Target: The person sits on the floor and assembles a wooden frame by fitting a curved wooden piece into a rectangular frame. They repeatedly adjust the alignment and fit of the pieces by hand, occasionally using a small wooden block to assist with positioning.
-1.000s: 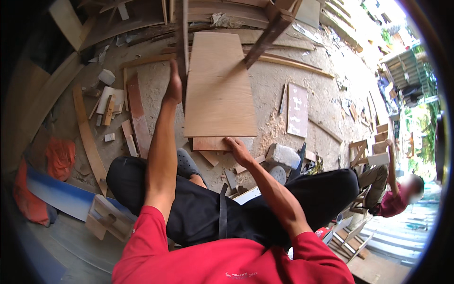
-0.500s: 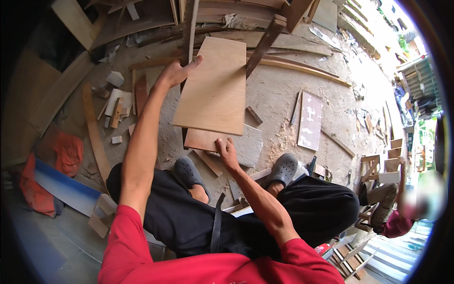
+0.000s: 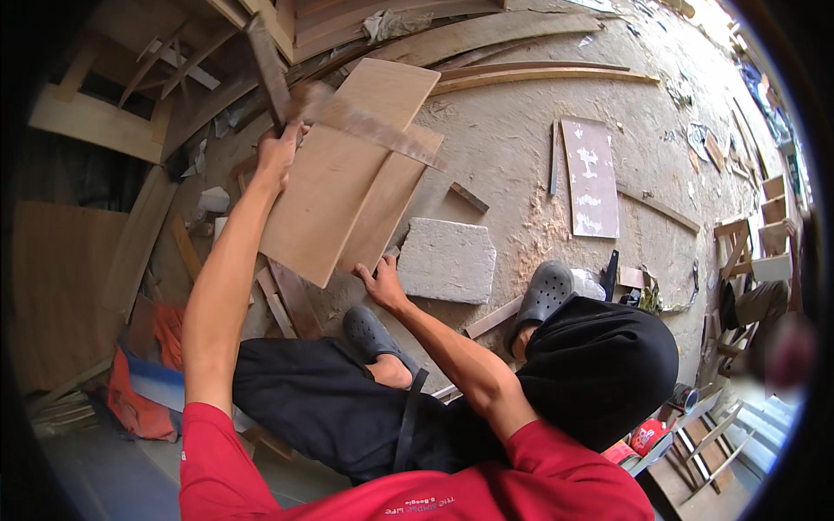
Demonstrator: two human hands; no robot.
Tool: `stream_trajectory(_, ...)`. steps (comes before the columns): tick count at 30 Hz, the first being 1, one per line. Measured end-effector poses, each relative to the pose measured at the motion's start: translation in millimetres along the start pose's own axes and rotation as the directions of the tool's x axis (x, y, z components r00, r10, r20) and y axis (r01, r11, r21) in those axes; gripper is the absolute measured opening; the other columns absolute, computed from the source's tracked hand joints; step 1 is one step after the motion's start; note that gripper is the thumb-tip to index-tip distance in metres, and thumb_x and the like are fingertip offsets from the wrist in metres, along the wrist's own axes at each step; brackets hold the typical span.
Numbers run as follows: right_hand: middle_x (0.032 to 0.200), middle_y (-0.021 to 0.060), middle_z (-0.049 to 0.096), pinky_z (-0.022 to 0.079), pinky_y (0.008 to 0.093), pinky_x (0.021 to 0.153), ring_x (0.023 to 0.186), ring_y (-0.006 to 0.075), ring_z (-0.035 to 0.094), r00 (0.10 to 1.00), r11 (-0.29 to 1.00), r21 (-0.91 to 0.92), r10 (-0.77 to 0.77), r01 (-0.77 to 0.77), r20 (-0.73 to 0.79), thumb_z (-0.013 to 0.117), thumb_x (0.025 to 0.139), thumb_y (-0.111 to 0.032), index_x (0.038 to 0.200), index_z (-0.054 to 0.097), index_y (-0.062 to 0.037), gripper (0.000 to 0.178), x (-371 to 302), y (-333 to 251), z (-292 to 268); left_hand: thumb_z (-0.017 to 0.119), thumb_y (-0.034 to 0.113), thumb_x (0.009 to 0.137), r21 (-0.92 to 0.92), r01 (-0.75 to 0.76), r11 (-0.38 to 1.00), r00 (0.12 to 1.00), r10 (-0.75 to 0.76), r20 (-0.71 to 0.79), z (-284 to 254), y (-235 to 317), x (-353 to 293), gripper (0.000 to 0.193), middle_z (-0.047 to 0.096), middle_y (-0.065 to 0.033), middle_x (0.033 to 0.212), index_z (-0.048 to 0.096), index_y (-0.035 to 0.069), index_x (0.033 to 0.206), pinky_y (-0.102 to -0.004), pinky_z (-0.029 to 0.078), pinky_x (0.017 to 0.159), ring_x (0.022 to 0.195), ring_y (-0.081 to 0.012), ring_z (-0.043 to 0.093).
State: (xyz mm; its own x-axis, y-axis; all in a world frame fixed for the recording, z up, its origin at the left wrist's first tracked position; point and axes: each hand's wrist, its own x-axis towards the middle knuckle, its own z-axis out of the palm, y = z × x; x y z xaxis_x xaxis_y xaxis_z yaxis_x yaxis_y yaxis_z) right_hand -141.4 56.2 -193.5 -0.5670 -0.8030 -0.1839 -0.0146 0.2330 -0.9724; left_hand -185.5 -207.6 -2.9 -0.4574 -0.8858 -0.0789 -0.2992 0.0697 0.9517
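Observation:
I sit on the ground with a light plywood panel (image 3: 334, 187) lying slanted before me on a second, narrower board (image 3: 391, 204). My left hand (image 3: 278, 154) is stretched out at the panel's upper left edge. It is closed on a long wooden strip (image 3: 373, 126) that lies across the panel's top, blurred by motion. My right hand (image 3: 380, 280) rests with spread fingers at the boards' lower corner, beside a grey stone slab (image 3: 447, 260). My feet in grey clogs (image 3: 369, 330) sit just below.
The floor is sawdust-covered. A brown panel with white marks (image 3: 591, 174) lies to the right and long curved slats (image 3: 539, 74) at the back. Offcuts and an orange cloth (image 3: 139, 391) are on the left. Wooden frames and another person (image 3: 764, 304) are at the far right.
The panel has swung from upright to slanting rightward. My left hand has brought the wooden strip down across its top. My right hand has stayed at the lower edge.

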Motion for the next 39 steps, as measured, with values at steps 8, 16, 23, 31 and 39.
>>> stream_trajectory(8, 0.105, 0.0185, 0.058, 0.042, 0.0372, 0.09, 0.103, 0.0267, 0.053, 0.961, 0.981, 0.104, 0.134, -0.163, 0.243, 0.062, 0.087, -0.039, 0.099, 0.065, 0.0026, 0.044, 19.2, 44.5, -2.4, 0.054, 0.064, 0.082, -0.02, -0.211, 0.977, 0.961, 0.211, 0.179, -2.8, -21.9, -4.9, 0.062, 0.066, -0.006, 0.087, 0.063, 0.003, 0.084, -0.0301, 0.045, 0.083, 0.085, -0.0131, 0.059)
stream_trajectory(16, 0.084, 0.0105, 0.063, 0.046, 0.0318, 0.073, 0.08, 0.0177, 0.058, 0.9, 0.93, 0.158, 0.261, -0.331, 0.35, 0.061, 0.087, -0.036, 0.093, 0.065, 0.0025, 0.04, 31.7, 44.2, 18.2, 0.045, 0.064, 0.087, -0.074, -0.286, 0.955, 0.955, 0.29, 0.056, -0.6, -30.9, 4.6, 0.066, 0.067, -0.0066, 0.075, 0.063, 0.001, 0.077, -0.0287, 0.049, 0.072, 0.074, -0.0131, 0.062)
stream_trajectory(23, 0.083, 0.0081, 0.064, 0.048, 0.031, 0.071, 0.078, 0.0178, 0.059, 0.909, 0.87, 0.343, 0.233, -0.353, 0.346, 0.06, 0.085, -0.034, 0.095, 0.065, 0.0013, 0.037, 73.4, 52.8, 38.5, 0.036, 0.07, 0.086, 0.08, -0.474, 0.877, 0.872, 0.454, 0.185, 5.2, -16.8, 26.2, 0.076, 0.068, -0.0067, 0.079, 0.065, 0.001, 0.079, -0.0284, 0.049, 0.072, 0.076, -0.0145, 0.064)
stream_trajectory(31, 0.104, 0.0139, 0.063, 0.047, 0.0329, 0.091, 0.101, 0.0224, 0.06, 0.83, 0.857, 0.406, 0.044, -0.317, 0.556, 0.039, 0.096, -0.015, 0.102, 0.06, 0.0039, 0.029, 101.7, 80.2, 8.5, 0.046, 0.067, 0.086, 0.01, -0.48, 0.877, 0.863, 0.47, 0.186, 53.3, -22.2, 40.6, 0.064, 0.067, -0.0024, 0.074, 0.065, 0.005, 0.084, -0.026, 0.05, 0.063, 0.068, -0.0115, 0.064)
stream_trajectory(39, 0.097, 0.0125, 0.068, 0.05, 0.0324, 0.083, 0.094, 0.0234, 0.065, 0.836, 0.978, 0.085, -0.205, 0.189, 0.509, 0.06, 0.08, 0.008, 0.1, 0.059, -0.0007, 0.021, 102.3, 72.7, -5.5, 0.053, 0.062, 0.084, 0.386, -0.44, 0.81, 0.898, 0.4, 0.185, 62.4, -8.4, 20.0, 0.052, 0.068, -0.0072, 0.076, 0.063, 0.012, 0.094, -0.0342, 0.051, 0.063, 0.07, -0.0221, 0.067)
